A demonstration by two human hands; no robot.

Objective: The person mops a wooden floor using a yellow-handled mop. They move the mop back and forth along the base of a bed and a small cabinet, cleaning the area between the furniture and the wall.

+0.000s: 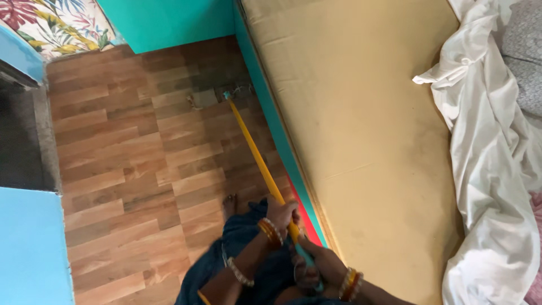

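Fingers [288, 213] of left hand [281, 216] and right hand [311, 265] clamping yellow mop handle [257, 157] | mop head [204, 98] lying on wood floor [124, 169] | running alongside tan mattress [367, 124] | white sheet [485, 169] crowding bed's far side

- Lying underfoot, a wood-pattern floor [130, 169], bearing a mop head [204, 98] and a bare foot [229, 204].
- Lying alongside, a tan mattress [361, 113], carrying a crumpled white sheet [485, 141].

yellow mop [257, 155] slanted (head on floor)
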